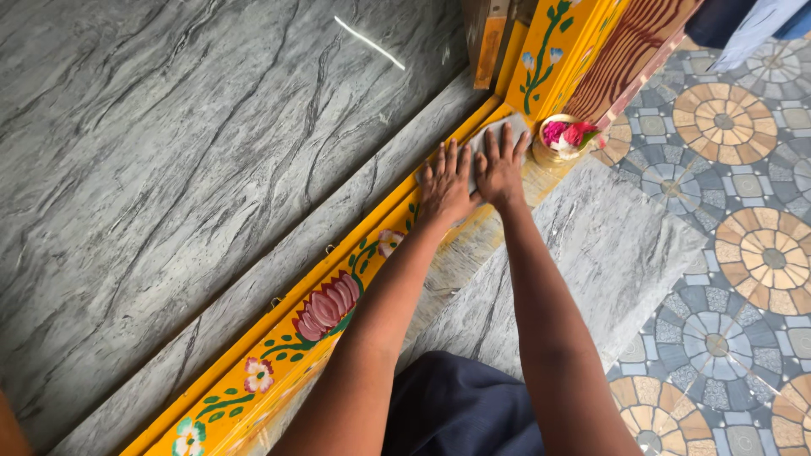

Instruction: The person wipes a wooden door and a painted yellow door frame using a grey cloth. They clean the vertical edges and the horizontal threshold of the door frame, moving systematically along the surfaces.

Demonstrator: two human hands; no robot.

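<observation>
On yellow painted threshold [338, 317], near its far end: grey cloth [492, 133] pressed flat under both hands. Left hand [446, 187] spread open, palm down, on cloth's near edge. Right hand [500, 171] spread open, fingers laid over cloth. Small bowl of pink and red flowers [564, 139] seen just beyond threshold end, beside right hand. Grey marble floor [169, 169] seen left of threshold, patterned tiles [743, 253] right.

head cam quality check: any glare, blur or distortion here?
Head view: soft, even daylight, with no hard shadows; one bright glare streak on the grey marble floor; focus crisp on the left hand, right hand and the painted yellow threshold; no motion blur; mild wide-angle stretch at the edges, seen in the patterned tiles; the cloth under the hands looks slightly washed out.
</observation>
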